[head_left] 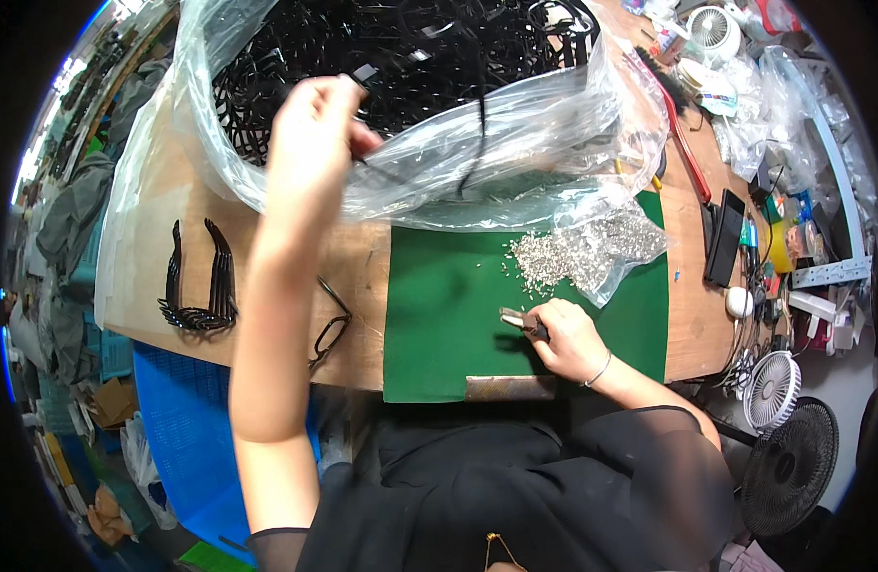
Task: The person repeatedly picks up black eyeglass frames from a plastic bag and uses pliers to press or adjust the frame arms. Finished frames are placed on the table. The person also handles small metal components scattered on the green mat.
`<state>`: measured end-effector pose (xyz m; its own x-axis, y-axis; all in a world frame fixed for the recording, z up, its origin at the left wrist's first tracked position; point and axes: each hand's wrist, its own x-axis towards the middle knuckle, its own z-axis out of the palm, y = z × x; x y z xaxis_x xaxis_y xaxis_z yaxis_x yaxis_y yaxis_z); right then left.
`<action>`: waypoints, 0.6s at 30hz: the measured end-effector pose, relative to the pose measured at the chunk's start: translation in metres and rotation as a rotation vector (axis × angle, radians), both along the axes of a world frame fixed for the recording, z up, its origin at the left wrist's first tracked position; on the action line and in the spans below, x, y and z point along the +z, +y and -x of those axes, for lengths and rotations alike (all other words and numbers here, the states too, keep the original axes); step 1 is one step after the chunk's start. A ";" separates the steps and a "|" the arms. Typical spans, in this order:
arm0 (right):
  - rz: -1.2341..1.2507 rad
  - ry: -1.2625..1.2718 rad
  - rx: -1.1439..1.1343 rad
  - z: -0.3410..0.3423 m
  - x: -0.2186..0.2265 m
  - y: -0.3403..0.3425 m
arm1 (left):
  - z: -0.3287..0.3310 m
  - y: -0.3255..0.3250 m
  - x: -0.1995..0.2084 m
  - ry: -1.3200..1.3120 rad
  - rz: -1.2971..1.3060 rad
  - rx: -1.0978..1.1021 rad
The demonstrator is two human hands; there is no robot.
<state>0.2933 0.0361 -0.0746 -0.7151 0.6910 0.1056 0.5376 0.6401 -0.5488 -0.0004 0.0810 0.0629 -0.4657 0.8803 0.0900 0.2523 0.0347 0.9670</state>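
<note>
The right hand, a thin bracelet encircling its wrist, is gripping a pair of pliers, whose metal tips are pointing leftward above a green mat. The left hand, blurred, is hanging over the near left edge of a large clear plastic bag; its fingers are curling together, but whether they are holding anything cannot be told. The bag is lying open at the far side of the table and is containing a dense heap of black frames, with one dark strand drooping over its near wall. Just beyond the right hand, small silvery pieces are spreading across the mat, partly spilling beside a smaller clear bag. A brownish strip is running along part of the mat's near edge. Left of the mat, a single pair of eyeglasses is lying near the left forearm, which is partly covering it; farther left, a nested group of black eyeglass frames is resting with its temples extending away from the wearer. On the right, a red-handled brush and a dark phone are lying on the table. Beyond its edges, a blue basket is standing at lower left, and a white fan and a black fan are standing at lower right.
</note>
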 end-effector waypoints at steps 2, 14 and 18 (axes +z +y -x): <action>-0.040 -0.018 0.000 -0.005 0.002 -0.004 | -0.013 -0.017 -0.030 -0.094 -0.117 -0.079; -0.071 0.013 0.049 0.002 0.001 -0.007 | 0.150 0.026 0.013 -0.398 -0.314 0.374; -0.077 -0.014 0.050 -0.002 0.004 -0.006 | 0.143 0.011 0.071 -0.323 -0.515 0.244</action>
<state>0.2956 0.0303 -0.0711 -0.7503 0.6446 0.1470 0.5112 0.7066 -0.4893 -0.1439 0.0919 0.1341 -0.7213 0.6275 0.2934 -0.0105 -0.4335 0.9011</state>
